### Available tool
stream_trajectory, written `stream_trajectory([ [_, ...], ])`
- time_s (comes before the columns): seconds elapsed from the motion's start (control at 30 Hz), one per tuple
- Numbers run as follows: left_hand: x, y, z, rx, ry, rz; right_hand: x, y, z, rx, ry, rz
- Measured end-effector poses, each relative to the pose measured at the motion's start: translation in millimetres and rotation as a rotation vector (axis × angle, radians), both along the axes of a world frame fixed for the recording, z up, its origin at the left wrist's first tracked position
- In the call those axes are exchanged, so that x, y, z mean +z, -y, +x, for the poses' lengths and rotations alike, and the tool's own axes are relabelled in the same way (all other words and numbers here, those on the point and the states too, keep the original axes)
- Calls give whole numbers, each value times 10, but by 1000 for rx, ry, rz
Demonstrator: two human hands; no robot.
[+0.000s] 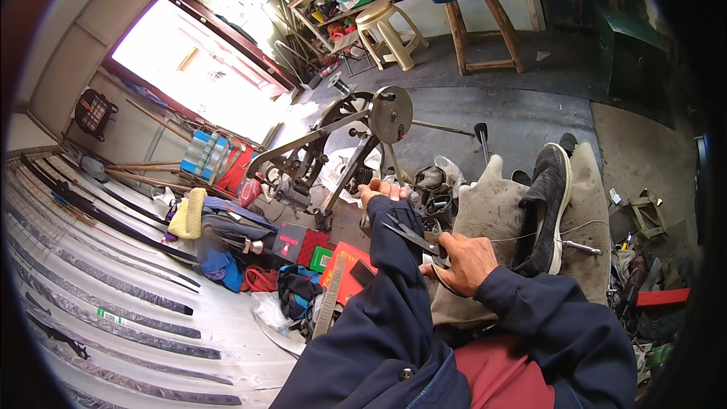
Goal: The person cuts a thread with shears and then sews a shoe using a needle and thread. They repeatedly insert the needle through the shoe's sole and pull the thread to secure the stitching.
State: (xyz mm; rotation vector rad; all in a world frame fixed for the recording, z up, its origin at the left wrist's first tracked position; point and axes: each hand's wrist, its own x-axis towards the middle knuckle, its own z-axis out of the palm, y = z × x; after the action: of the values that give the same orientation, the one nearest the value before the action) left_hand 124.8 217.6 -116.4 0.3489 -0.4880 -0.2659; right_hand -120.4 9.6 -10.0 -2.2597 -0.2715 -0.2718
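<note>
My right hand grips a pair of dark metal scissors, its blades pointing up and left across my left sleeve. Stretched forward past the blades, my left hand has curled fingers; what they hold is hidden. A black shoe with a white sole lies on its side over my knees, on a worn grey-brown cloth. Pale thread runs by the shoe towards my right hand. A slim metal hand tool rests on the cloth right of the sole.
A hand-cranked sewing machine with a round wheel stands ahead. Two stools, one cream and one blue-topped, are beyond it. Wrapped dark strips lie at left, near bags and a red box. Metal clutter fills the right.
</note>
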Motion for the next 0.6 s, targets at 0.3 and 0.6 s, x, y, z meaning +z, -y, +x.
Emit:
stream_trajectory([
  [0.3, 159, 95, -156, 139, -317, 31, 5, 20, 6, -34, 3, -35],
  [0.6, 413, 129, -146, 105, -257, 94, -52, 68, 123, -200, -269, 691],
])
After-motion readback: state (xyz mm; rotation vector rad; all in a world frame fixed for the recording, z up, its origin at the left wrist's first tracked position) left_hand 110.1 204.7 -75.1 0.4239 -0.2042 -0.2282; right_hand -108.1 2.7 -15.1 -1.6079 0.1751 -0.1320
